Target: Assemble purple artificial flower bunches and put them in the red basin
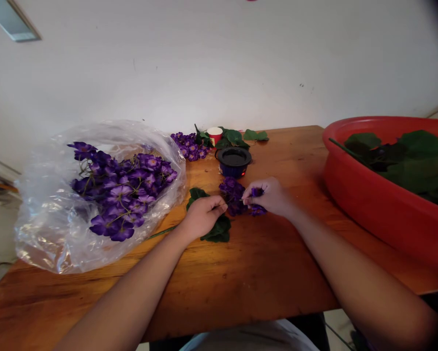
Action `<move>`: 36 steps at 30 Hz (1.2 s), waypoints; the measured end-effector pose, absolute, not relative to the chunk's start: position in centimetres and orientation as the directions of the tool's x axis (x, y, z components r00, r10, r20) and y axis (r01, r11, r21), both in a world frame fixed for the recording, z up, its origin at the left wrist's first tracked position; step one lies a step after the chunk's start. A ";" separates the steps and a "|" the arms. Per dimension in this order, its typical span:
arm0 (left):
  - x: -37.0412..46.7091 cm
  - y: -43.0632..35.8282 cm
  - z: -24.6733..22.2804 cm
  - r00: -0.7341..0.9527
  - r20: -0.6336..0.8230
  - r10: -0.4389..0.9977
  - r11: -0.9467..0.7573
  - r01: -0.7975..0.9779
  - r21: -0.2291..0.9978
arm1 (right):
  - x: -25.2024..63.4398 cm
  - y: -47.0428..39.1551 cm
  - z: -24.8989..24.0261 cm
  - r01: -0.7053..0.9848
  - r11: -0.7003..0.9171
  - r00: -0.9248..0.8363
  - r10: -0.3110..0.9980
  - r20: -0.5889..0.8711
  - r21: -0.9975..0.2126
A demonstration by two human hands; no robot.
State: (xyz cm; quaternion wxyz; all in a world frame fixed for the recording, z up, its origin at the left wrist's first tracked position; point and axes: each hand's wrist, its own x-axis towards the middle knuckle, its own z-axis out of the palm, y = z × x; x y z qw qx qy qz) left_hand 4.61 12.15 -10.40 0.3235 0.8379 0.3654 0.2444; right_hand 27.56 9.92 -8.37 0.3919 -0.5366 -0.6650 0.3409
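Observation:
Near the middle of the wooden table (255,263), my left hand (206,214) pinches a thin stem, with green leaves (219,230) showing behind and below it. A longer green stem (162,232) reaches out to its left. My right hand (268,196) is closed on a small purple flower piece (257,209). Between the two hands hangs a cluster of purple flowers (232,196). Just beyond the cluster stands a small black pot (234,161) with a lit red light on its base.
At left, a clear plastic bag (54,219) holds many purple flowers (120,192). More purple flowers (191,146), leaves (233,137) and a red-and-white roll (215,134) lie by the wall. A large red basin (380,209) with leafy stems stands at right.

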 end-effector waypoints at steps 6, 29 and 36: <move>4.7 12.1 -10.1 0.629 0.137 0.766 -0.509 0.462 0.726 | 27.8 10.3 -9.4 0.243 0.092 -0.238 0.971 0.033 -0.966; 4.4 11.8 -10.2 0.594 0.202 0.779 -0.530 0.451 0.718 | 26.7 10.2 -10.2 0.213 0.046 -0.118 0.993 0.021 -0.976; 4.4 11.2 -8.5 0.491 0.285 0.823 -0.507 0.409 0.759 | 27.3 9.8 -8.6 0.204 0.051 -0.091 0.995 0.033 -0.978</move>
